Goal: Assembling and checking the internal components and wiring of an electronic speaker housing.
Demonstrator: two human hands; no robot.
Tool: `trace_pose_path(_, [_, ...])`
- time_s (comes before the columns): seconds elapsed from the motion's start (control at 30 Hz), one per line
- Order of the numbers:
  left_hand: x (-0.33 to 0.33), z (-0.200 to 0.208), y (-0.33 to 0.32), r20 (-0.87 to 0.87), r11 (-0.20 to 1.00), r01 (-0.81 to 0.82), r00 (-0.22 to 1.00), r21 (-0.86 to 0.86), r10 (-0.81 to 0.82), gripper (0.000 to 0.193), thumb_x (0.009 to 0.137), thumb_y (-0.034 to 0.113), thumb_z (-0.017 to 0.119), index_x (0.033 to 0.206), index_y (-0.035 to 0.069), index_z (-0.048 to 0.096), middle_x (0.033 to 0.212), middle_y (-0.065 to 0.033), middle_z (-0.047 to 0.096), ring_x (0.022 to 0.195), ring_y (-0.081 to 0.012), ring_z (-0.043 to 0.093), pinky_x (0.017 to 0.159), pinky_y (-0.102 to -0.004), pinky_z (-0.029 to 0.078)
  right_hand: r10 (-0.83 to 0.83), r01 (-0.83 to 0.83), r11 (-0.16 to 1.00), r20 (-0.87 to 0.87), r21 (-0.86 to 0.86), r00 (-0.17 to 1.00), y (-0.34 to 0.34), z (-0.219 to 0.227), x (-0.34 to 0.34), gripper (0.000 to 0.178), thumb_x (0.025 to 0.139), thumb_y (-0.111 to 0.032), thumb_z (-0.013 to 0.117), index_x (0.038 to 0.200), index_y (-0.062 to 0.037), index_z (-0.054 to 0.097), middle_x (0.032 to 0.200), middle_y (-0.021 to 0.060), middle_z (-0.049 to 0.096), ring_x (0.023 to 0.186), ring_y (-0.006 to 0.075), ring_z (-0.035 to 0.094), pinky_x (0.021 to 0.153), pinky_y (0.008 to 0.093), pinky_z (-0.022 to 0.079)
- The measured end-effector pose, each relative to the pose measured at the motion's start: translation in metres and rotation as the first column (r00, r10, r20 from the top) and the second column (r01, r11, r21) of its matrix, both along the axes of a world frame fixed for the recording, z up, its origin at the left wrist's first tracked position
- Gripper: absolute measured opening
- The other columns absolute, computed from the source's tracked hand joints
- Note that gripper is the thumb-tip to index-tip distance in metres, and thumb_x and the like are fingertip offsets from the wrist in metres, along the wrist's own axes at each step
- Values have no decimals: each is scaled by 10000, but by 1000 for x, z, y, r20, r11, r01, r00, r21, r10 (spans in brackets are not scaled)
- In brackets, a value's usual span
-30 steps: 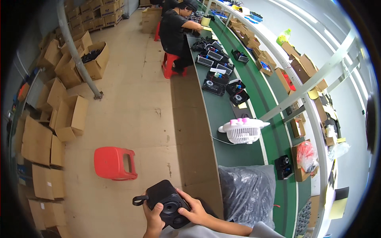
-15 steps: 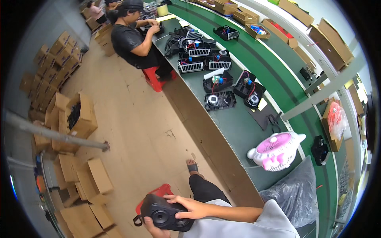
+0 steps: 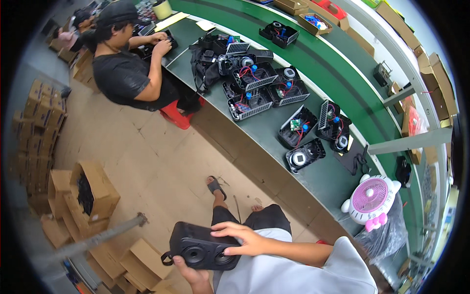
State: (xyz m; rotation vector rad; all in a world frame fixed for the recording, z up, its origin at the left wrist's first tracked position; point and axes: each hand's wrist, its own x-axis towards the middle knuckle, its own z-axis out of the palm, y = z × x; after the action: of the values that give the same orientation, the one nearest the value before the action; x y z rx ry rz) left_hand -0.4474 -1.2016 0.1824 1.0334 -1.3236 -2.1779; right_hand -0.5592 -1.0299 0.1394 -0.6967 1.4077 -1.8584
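A black box-shaped speaker with two round drivers on its front and a small strap loop at one end is held before my body. My left hand grips it from below at the near left corner, thumb against the front. My right hand lies across the top right, its fingers on the upper edge and its thumb by the right-hand driver. Both hands are closed round it. On the bench to the right lie several opened black speaker housings with red wires, blue parts and grilles.
A co-worker in black sits on a red stool at the far left bench side, hands on a dark part. A pink and white fan stands near a grey plastic bag. Open cartons and a metal pole are left. A green conveyor runs beyond.
The view has shifted, so the bench and fan appear farther right and the co-worker larger and farther left. Both my feet now show. The speaker stays in my two hands.
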Motion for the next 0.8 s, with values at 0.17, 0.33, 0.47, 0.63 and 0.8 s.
trace_pose_path(0.17, [-116, -4, -80, 26, 964, 242, 969, 109, -246, 674, 962, 571, 487, 1349, 20, 486, 1280, -138, 585, 1171, -276, 581, 992, -424, 487, -236, 234, 966, 11, 110, 972, -54, 6, -70, 552, 856, -225, 744, 1361, -82, 573, 1501, 185, 341, 1362, 328, 400, 1124, 442, 332])
trace_pose_path(0.33, [-212, -19, -124, 100, 864, 448, 872, 231, -479, 598, 958, 484, 567, 1313, 8, 505, 1239, -119, 614, 1114, -241, 619, 955, -395, 512, -432, 401, 891, 121, 214, 894, -75, 10, -119, 562, 855, -202, 745, 1370, -75, 559, 1520, 198, 300, 1368, 326, 388, 1127, 447, 319])
trace_pose_path(0.47, [-281, -35, -136, 165, 810, 432, 835, 396, -525, 709, 852, 286, 745, 1389, 34, 357, 1230, -118, 560, 1093, -233, 603, 955, -380, 510, -520, 466, 847, 219, 254, 826, -84, -4, -170, 541, 860, -173, 746, 1362, -76, 567, 1506, 170, 299, 1284, 280, 483, 1101, 421, 352])
trace_pose_path(0.63, [-341, -62, -138, 313, 829, 391, 792, 400, -524, 639, 811, 293, 760, 1310, -13, 503, 1180, -116, 628, 1086, -242, 624, 964, -384, 505, -490, 428, 868, 287, 253, 823, -84, -45, -237, 572, 831, -185, 776, 1353, -64, 578, 1460, 164, 320, 1321, 299, 408, 1120, 428, 306])
trace_pose_path(0.8, [-384, -60, -143, 316, 748, 417, 719, 517, -619, 702, 718, 92, 773, 1343, -20, 475, 1223, -107, 598, 1117, -226, 594, 1020, -356, 455, -473, 365, 876, 417, 315, 776, -89, -54, -285, 569, 820, -195, 782, 1335, -45, 592, 1433, 145, 315, 1299, 278, 417, 1125, 397, 289])
